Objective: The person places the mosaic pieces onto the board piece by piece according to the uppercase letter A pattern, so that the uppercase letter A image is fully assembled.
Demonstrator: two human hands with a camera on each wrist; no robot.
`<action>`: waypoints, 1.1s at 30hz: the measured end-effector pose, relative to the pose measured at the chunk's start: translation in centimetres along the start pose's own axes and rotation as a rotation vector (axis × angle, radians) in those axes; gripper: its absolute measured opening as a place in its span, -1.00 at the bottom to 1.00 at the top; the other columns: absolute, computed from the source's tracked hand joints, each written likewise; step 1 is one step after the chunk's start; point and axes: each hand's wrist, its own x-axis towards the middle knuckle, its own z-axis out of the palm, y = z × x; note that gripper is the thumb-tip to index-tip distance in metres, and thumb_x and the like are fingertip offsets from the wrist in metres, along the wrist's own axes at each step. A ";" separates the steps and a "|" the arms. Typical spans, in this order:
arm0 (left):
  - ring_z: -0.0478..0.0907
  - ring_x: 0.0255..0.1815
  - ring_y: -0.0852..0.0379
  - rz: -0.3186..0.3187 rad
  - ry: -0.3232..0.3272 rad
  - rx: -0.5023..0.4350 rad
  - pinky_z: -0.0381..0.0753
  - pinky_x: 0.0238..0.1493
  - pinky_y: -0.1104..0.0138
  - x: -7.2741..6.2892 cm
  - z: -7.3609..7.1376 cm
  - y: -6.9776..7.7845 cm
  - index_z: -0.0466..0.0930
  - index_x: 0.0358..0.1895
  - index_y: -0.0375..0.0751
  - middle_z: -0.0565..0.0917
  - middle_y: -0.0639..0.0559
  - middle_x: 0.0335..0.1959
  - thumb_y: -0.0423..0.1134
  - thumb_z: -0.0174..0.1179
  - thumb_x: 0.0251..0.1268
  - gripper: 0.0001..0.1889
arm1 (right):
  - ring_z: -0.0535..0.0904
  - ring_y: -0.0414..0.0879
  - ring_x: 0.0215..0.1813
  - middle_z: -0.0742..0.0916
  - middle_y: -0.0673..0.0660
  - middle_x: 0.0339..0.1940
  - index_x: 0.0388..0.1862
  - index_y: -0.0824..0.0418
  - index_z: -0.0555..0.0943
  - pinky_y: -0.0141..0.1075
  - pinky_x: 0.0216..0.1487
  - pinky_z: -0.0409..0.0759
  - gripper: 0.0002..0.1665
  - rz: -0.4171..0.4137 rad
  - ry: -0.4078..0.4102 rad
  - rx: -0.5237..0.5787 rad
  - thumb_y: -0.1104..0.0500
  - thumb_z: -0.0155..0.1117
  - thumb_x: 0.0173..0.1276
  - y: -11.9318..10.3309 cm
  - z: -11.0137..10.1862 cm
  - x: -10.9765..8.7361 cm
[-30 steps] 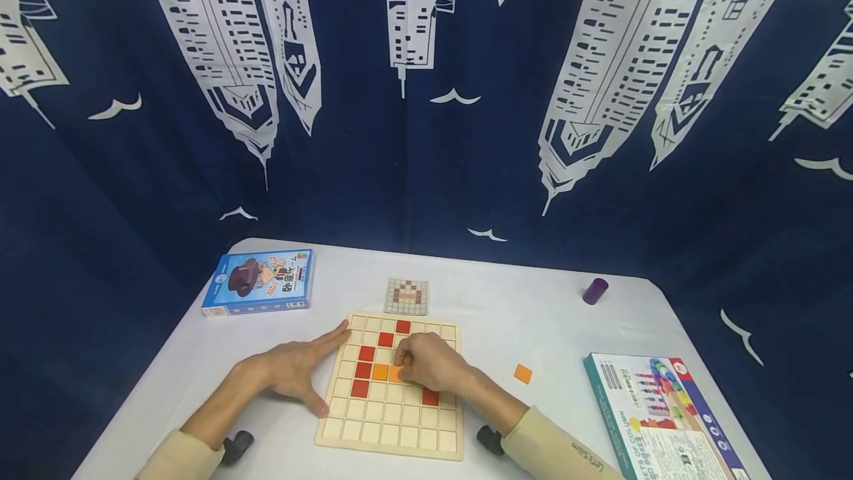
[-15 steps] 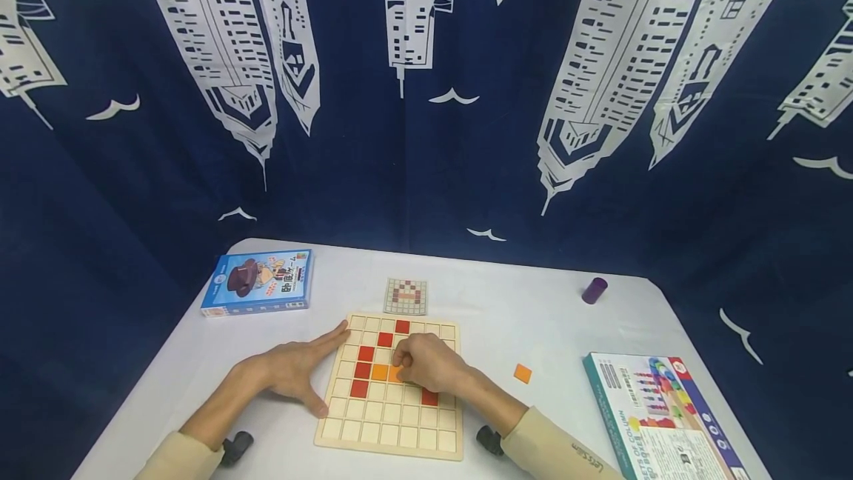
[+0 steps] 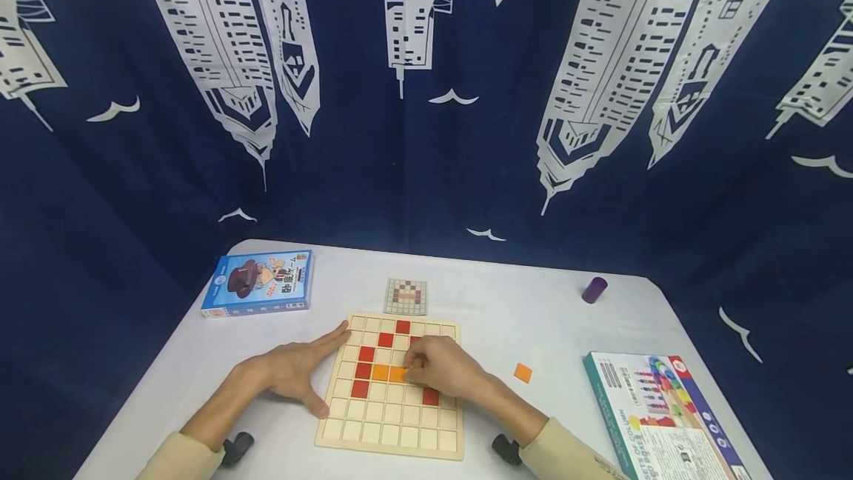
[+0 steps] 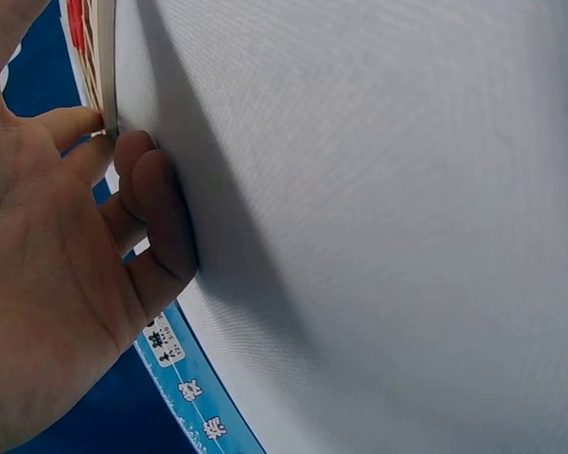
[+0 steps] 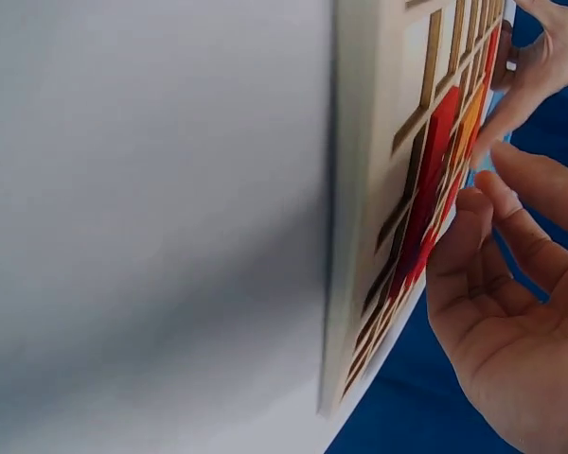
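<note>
My left hand [image 3: 291, 369] rests spread at the left edge of the wooden grid board [image 3: 380, 432]; its fingertips and thumb touch that edge. Over the board's right half is my right hand [image 3: 443, 367], its thumb and fingers loosely bent beside an orange tile [image 3: 397, 374]. Nothing shows between those fingers in the right wrist view. Another orange tile [image 3: 380, 372] sits in the cell to the left. Several red tiles [image 3: 363, 370] fill other cells; the right hand hides some of the cells. A third orange tile [image 3: 523, 373] lies loose on the tabletop, right of the board.
A small pattern card [image 3: 406, 296] lies behind the board. At the back left is a blue game box [image 3: 260, 282]. A purple cylinder [image 3: 595, 290] lies at the back right, and a white and teal box [image 3: 666, 417] at the front right.
My right hand has shifted slightly right, off the second orange tile, which now shows more fully in its cell. A red tile behind the hand is partly uncovered. The left hand stays put.
</note>
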 end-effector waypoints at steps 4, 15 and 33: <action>0.14 0.58 -0.19 -0.003 -0.002 0.007 0.29 0.37 -0.26 0.0 0.0 -0.1 0.00 0.64 0.01 -0.13 0.10 0.68 0.31 0.62 -0.46 0.43 | 0.46 -0.29 -0.48 0.61 -0.14 -0.53 -0.31 0.05 0.69 -0.43 -0.44 0.46 -0.93 0.019 0.006 0.039 0.18 0.45 0.28 1.7 -1.3 -1.5; 0.15 0.58 -0.19 -0.013 -0.001 0.016 0.31 0.34 -0.28 0.3 0.2 -0.3 -0.01 0.64 0.05 -0.14 0.13 0.68 0.34 0.61 -0.47 0.44 | 0.52 -0.20 -0.33 0.65 -0.11 -0.36 -0.11 0.13 0.72 -0.38 -0.33 0.52 -0.78 0.169 0.074 0.043 0.16 0.47 0.27 6.7 -6.3 -7.6; 0.15 0.58 -0.18 0.015 -0.003 0.012 0.31 0.37 -0.25 0.1 0.1 -0.5 -0.01 0.64 0.00 -0.15 0.11 0.68 0.34 0.60 -0.42 0.42 | 0.44 -0.14 -0.25 0.57 -0.01 -0.32 -0.05 0.12 0.70 -0.23 -0.21 0.48 -0.63 0.364 0.128 -0.133 0.27 0.51 0.12 10.6 -7.2 -10.2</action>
